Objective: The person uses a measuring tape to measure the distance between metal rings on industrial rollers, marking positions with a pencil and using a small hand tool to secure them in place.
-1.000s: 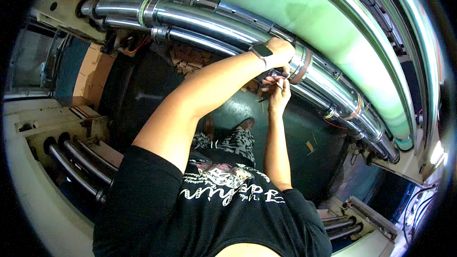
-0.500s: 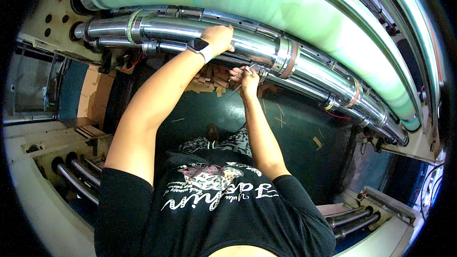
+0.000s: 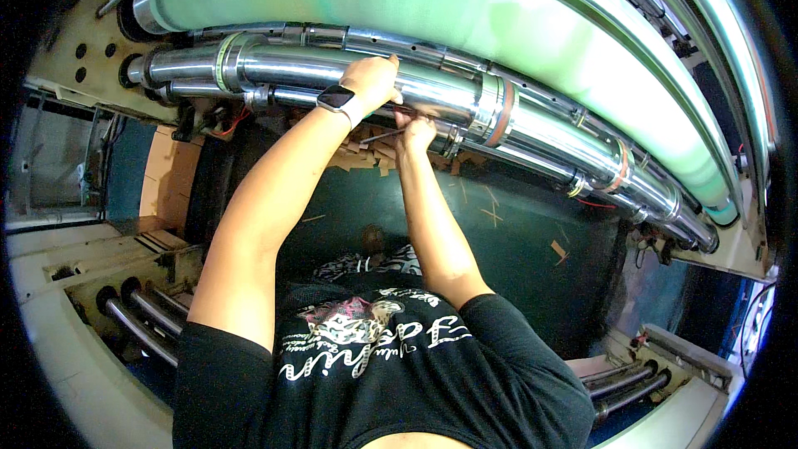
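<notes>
The left hand (image 3: 371,83) grasps a steel roller (image 3: 449,93) while the right hand (image 3: 417,133) clutches a thin rod (image 3: 380,136), best guided steadily.

A shiny, silver-coloured metal shaft (image 3: 440,93) lies lengthwise from the upper left of the frame down to the right edge, stepped with collars and banded with one yellowish ring at left and reddish-brown ones right of centre. Just below its middle, a thin, greyish rod (image 3: 381,136) slants slightly upward to the right, its right end hidden.
</notes>
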The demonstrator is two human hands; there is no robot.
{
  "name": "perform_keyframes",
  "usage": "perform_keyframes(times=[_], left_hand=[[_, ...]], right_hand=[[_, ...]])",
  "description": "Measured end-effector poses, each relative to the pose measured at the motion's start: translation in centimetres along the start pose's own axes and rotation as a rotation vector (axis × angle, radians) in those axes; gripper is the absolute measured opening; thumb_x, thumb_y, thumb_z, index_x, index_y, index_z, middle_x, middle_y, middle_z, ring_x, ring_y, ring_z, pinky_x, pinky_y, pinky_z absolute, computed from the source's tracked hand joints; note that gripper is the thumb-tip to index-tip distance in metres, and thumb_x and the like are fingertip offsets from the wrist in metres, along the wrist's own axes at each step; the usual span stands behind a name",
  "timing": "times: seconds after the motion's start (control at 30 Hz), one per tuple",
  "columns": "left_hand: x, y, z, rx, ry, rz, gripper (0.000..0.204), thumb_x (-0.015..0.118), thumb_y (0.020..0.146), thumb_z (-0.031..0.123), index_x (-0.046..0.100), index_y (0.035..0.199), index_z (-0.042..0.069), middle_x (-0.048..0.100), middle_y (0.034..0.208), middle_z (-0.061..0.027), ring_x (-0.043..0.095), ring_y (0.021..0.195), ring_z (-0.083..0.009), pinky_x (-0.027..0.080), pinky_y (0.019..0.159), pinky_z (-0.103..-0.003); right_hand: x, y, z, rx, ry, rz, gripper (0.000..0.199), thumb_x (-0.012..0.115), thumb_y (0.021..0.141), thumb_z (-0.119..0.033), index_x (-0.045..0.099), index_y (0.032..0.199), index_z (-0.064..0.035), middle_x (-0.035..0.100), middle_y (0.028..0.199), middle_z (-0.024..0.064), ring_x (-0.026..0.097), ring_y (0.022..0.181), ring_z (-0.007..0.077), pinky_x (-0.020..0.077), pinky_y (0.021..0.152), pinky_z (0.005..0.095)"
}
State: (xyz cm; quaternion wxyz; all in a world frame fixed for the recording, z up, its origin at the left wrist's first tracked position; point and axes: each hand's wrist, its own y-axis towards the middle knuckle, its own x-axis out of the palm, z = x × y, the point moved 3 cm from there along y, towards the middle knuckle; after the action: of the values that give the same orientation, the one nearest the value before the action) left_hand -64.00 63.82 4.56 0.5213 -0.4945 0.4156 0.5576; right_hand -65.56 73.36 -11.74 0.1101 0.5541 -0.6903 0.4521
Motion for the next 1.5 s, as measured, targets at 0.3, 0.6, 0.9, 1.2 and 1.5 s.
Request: perform_keyframes(times=[0.3, 0.6, 0.9, 1.2, 1.5], left_hand=[[-0.5, 0.0, 0.4, -0.010, -0.016, -0.003, 0.063, 0.072, 0.062, 0.030, 0.048, 0.111, -0.002, 0.060, 0.085, -0.0207, 0.059, 0.084, -0.0339, 0.047, 0.069, -0.042], [-0.2, 0.2, 0.2, -0.016, 0.003, -0.016, 0.066, 0.071, 0.063, 0.032, 0.047, 0.114, -0.002, 0.060, 0.087, -0.0216, 0.058, 0.086, -0.0341, 0.046, 0.071, -0.042], [-0.2, 0.2, 0.4, -0.030, 0.005, -0.013, 0.065, 0.071, 0.064, 0.031, 0.047, 0.114, -0.002, 0.060, 0.087, -0.0220, 0.059, 0.085, -0.0345, 0.046, 0.072, -0.043], [-0.1, 0.3, 0.5, -0.040, 0.009, -0.020, 0.066, 0.071, 0.063, 0.032, 0.046, 0.114, -0.002, 0.060, 0.085, -0.0220, 0.059, 0.084, -0.0350, 0.046, 0.071, -0.043], [-0.2, 0.2, 0.6, -0.033, 0.009, -0.032, 0.068, 0.071, 0.064, 0.031, 0.045, 0.117, -0.003, 0.061, 0.087, -0.0211, 0.059, 0.086, -0.0342, 0.046, 0.072, -0.042]], right_hand=[[-0.3, 0.1, -0.2, 0.044, -0.032, 0.009, 0.021, 0.034, 0.087, -0.004, 0.045, 0.104, 0.0010, 0.055, 0.090, 0.0140, 0.058, 0.063, 0.0230, 0.0538, 0.053, 0.0303], [-0.5, 2.0, 1.2, 0.042, 0.027, 0.010, 0.019, 0.041, 0.082, -0.004, 0.048, 0.100, -0.0022, 0.055, 0.087, 0.0090, 0.052, 0.062, 0.0184, 0.0407, 0.044, 0.0277], [-0.2, 1.9, 1.5, 0.030, 0.036, -0.037, 0.023, 0.046, 0.085, -0.015, 0.048, 0.104, -0.0032, 0.057, 0.091, 0.0101, 0.054, 0.067, 0.0192, 0.0439, 0.051, 0.0302], [0.5, 1.7, 1.1, -0.065, 0.150, -0.050, 0.028, 0.044, 0.087, -0.013, 0.047, 0.112, -0.0010, 0.054, 0.105, 0.0098, 0.052, 0.089, 0.0210, 0.0445, 0.077, 0.0343], [-0.9, 1.2, 0.2, -0.004, -0.055, -0.065, 0.019, 0.031, 0.086, -0.004, 0.043, 0.100, 0.0029, 0.056, 0.092, 0.0183, 0.062, 0.070, 0.0275, 0.0535, 0.048, 0.0333]])
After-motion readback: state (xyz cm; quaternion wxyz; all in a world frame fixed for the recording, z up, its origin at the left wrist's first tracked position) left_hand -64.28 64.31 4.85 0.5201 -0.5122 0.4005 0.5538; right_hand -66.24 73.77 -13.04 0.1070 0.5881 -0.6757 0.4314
